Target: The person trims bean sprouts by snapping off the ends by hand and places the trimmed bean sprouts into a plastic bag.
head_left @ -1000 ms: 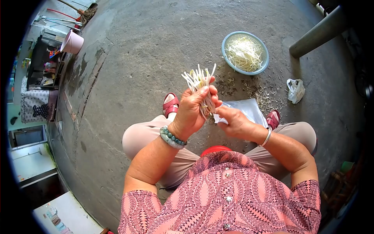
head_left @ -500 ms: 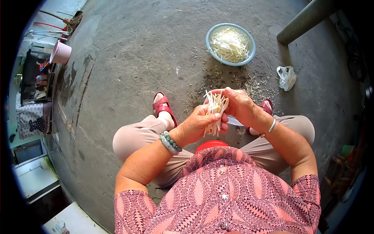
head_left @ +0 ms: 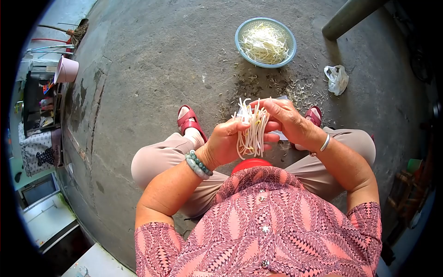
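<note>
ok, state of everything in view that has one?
Sprout bunch: held, strands mostly lined up
Left grip: closed on the bunch
Right grip: touching the bunch, how firmly unclear
Basket: uncovered, sprouts heaped inside
Plastic bag: crumpled, on the floor; contents unclear
Scraps: scattered on the floor
White sheet: mostly hidden behind right grip
Red sandals: worn

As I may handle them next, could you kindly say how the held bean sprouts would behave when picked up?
The bean sprouts between the left hand and right hand are probably light, being thin strands. They are slender and some curve, so they may flex slightly, then snap. The bunch could shed strands, since no tie shows around it.
</note>
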